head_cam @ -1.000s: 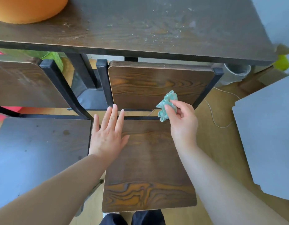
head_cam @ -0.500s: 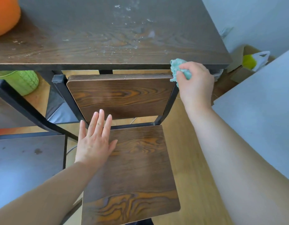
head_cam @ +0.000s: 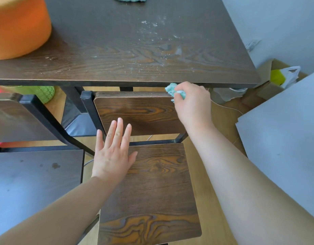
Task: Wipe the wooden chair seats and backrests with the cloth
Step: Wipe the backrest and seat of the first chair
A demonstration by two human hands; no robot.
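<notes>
Crumpled teal cloth (head_cam: 171, 89) gripped by curled fingers (head_cam: 178, 100) of right hand (head_cam: 193, 105) at backrest (head_cam: 140, 114) top right corner. Backrest: smooth grained wood, rounded corners, long side left-right. Left hand (head_cam: 113, 156) laid flat on seat (head_cam: 156, 191), fingers straight.

A big dark wood table (head_cam: 117, 50) has white crumbs (head_cam: 152, 32) on it and a big orange round thing (head_cam: 18, 27). The floor (head_cam: 225, 121) is light wood. The wall (head_cam: 276, 23) is pale. A brown box (head_cam: 267, 89) sits by it, maybe with a bag (head_cam: 292, 75) inside.
</notes>
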